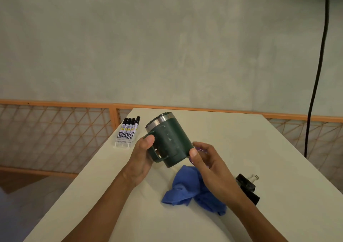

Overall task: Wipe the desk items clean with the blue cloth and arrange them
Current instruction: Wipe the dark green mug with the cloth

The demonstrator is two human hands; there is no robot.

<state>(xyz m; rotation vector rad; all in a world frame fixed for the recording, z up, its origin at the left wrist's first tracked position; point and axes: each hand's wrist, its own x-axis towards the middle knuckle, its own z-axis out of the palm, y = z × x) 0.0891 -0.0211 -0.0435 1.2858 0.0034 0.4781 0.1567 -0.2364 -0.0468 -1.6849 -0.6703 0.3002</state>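
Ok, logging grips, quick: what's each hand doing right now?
Left hand: grips the green mug by its handle.
Right hand: holds the mug's base end.

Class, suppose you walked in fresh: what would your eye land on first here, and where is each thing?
The dark green mug, held tilted above the desk in mid-frame: the left hand grips its handle, the right hand its base. Next, the crumpled blue cloth, lying on the desk just below the mug, under the right wrist.

Tilted green mug, steel rim, held above counter; crumpled blue cloth below. 4-pc marker pack far-left edge; binder clips rt.
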